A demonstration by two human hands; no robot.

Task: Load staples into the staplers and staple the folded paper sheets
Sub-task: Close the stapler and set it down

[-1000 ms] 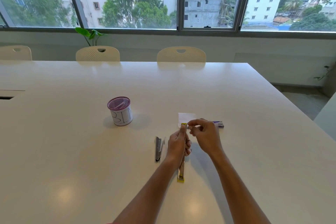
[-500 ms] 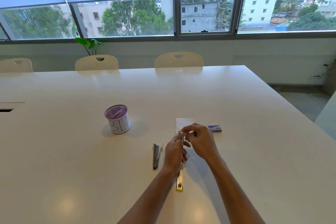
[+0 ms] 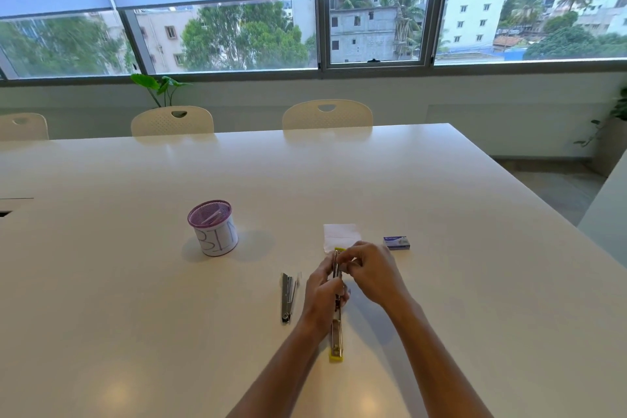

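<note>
Head view showed the left hand (image 3: 324,295) wrapped around the opened yellow stapler (image 3: 336,339), lying lengthwise on the white table (image 3: 135,316). Right hand (image 3: 371,273) had its fingers pinched together at the stapler's far end; whether they held staples could not be told. Folded paper (image 3: 341,235) lay just beyond, the staple box (image 3: 396,243) near it, a second stapler (image 3: 288,295) to the left.

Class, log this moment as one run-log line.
left hand: holds yellow stapler open | right hand: at its far end | grey stapler: untouched
</note>
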